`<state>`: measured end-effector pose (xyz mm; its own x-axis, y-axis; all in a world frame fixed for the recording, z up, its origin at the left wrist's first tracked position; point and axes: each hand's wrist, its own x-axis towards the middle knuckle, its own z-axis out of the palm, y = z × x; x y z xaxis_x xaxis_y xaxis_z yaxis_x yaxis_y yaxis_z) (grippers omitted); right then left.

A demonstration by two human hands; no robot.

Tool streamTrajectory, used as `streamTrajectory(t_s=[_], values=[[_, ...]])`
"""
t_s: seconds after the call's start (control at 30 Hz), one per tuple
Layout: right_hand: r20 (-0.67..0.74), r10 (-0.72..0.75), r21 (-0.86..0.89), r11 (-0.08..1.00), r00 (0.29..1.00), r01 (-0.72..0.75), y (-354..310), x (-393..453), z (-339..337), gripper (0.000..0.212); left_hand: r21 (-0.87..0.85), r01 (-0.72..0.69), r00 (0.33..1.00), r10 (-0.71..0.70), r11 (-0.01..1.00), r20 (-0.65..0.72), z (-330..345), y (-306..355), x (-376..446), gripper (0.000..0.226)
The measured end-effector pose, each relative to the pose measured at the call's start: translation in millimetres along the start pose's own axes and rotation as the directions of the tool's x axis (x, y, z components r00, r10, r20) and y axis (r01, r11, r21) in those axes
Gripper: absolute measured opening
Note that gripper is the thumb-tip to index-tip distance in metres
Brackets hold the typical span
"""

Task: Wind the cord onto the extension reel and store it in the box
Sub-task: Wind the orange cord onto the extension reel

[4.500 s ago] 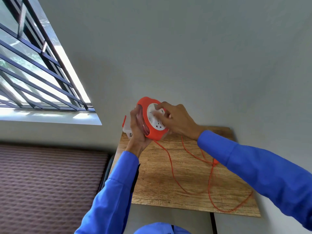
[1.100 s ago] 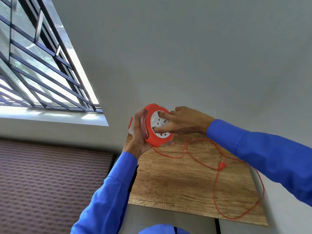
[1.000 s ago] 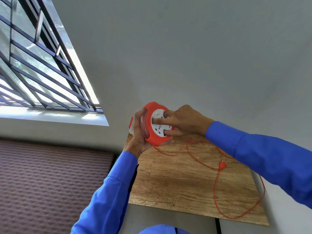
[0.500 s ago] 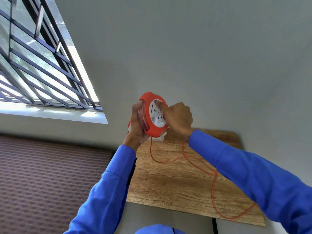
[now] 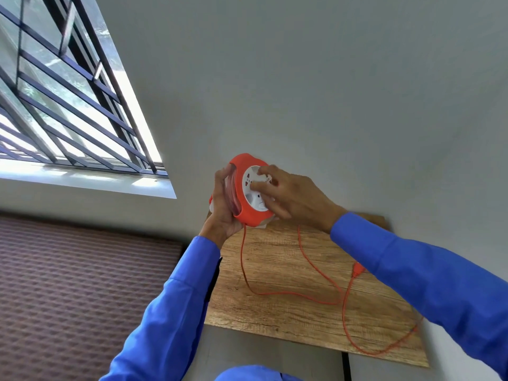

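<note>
An orange extension reel (image 5: 248, 213) with a white socket face is held upright above the far left corner of a wooden table (image 5: 288, 312). My left hand (image 5: 224, 207) grips its rim from the left. My right hand (image 5: 291, 193) presses its fingers on the white centre disc. A thin orange cord (image 5: 299, 294) hangs from the reel's bottom and loops loosely across the table to an orange plug (image 5: 357, 269) beside my right sleeve. A white box with an orange edge (image 5: 211, 205) peeks out behind the reel, mostly hidden.
A grey wall stands right behind the table. A barred window (image 5: 68, 105) with a white sill is at the left. A brown textured surface (image 5: 82, 284) lies left of the table. The cord's far loop reaches the table's right front edge.
My right hand has shifted around the white centre disc and the reel has turned. The cord's loops have moved and drawn in on the table. The view has swayed slightly.
</note>
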<state>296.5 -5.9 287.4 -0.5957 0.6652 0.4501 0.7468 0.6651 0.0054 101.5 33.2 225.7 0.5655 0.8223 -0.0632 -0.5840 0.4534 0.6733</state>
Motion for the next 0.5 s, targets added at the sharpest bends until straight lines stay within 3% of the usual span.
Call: streamTrajectory(t_s=[0.07, 0.2, 0.37, 0.43, 0.5], values=[[0.091, -0.111, -0.064, 0.991, 0.99, 0.117, 3, -2, -4, 0.036, 0.016, 0.007, 0.999, -0.006, 1.0, -0.047, 0, 0, 1, 0.086], [0.283, -0.183, -0.157, 0.959, 0.941, 0.234, 11, -1, -13, 0.044, 0.012, 0.088, 0.994, -0.087, 0.996, -0.06, 3, -1, -1, 0.093], [0.277, -0.32, -0.298, 0.868, 0.906, 0.397, 21, 3, -16, 0.045, 0.015, 0.17, 0.982, -0.168, 0.985, -0.086, 9, -6, -4, 0.1], [0.229, -0.262, -0.281, 0.904, 0.937, 0.322, 21, 2, -13, 0.045, 0.03, 0.175, 0.983, -0.174, 0.984, -0.052, 9, -7, -5, 0.099], [0.11, -0.042, -0.135, 0.989, 0.993, 0.056, 15, 1, -10, 0.059, 0.048, 0.171, 0.985, -0.171, 0.984, -0.016, 11, -6, -3, 0.097]])
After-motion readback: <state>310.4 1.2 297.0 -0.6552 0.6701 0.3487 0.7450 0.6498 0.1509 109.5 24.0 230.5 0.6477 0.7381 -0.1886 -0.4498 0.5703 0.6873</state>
